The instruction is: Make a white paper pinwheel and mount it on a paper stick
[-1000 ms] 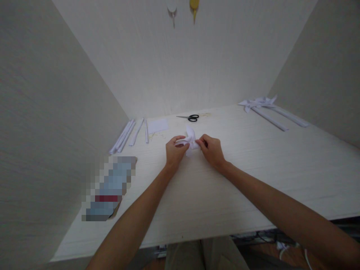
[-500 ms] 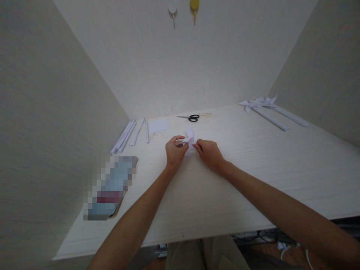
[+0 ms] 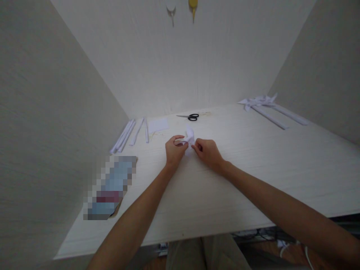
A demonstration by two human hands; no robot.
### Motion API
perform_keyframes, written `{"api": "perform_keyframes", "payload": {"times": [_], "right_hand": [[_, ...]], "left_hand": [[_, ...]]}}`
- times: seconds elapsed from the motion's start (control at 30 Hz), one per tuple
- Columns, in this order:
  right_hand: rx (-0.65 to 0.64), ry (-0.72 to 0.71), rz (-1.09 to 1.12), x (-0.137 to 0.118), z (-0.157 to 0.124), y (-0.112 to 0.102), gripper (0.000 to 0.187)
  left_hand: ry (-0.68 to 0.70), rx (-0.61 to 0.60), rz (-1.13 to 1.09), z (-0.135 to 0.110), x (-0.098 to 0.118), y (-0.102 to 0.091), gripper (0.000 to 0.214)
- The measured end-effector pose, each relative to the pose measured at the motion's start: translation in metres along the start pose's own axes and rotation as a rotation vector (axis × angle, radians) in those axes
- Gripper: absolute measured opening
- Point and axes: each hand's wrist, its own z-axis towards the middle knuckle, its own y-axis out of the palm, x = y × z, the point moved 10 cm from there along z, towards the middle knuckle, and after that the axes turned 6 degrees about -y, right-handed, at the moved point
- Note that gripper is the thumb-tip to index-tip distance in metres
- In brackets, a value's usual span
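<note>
A white paper pinwheel (image 3: 190, 134) with curled blades is held above the middle of the table. My left hand (image 3: 176, 150) grips it from the left, thumb in front and fingers curved round behind. At its right side, the thumb and forefinger of my right hand (image 3: 207, 150) are pinched together against the paper near its centre. Whether a small stick is between those right fingertips I cannot tell. Beyond my hands lie black-handled scissors (image 3: 192, 117) and a flat white paper sheet (image 3: 158, 125).
Several rolled paper tubes (image 3: 123, 135) lie at the left, near a blurred phone-like slab (image 3: 112, 187). Thin pale sticks (image 3: 157, 135) are scattered by the sheet. Pinwheels on paper sticks (image 3: 260, 102) rest at the back right. Walls enclose the table (image 3: 253, 195) on three sides.
My right hand has shifted very slightly left, closer against the pinwheel. My left hand keeps its grip, and the view has tilted a little.
</note>
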Motion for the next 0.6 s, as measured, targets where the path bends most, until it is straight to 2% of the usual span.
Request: {"api": "perform_keyframes", "payload": {"times": [0.1,0.33,0.43,0.6], "right_hand": [[-0.052,-0.047,-0.089,-0.009,-0.0013,0.0026,0.021],[-0.153,0.051,-0.124,-0.0031,0.0008,0.0094,0.028],[-0.147,0.059,-0.062,-0.0014,0.001,0.0102,0.03],[-0.038,0.036,-0.038,-0.0003,-0.0002,0.0021,0.021]], "left_hand": [[-0.015,-0.004,-0.013,0.0002,-0.0002,0.0002,0.026],[-0.029,0.004,-0.039,0.0007,-0.0015,-0.0008,0.027],[-0.041,0.015,-0.037,0.0006,-0.0025,-0.0018,0.027],[-0.007,0.015,-0.011,0.0003,-0.0002,-0.0012,0.026]]}}
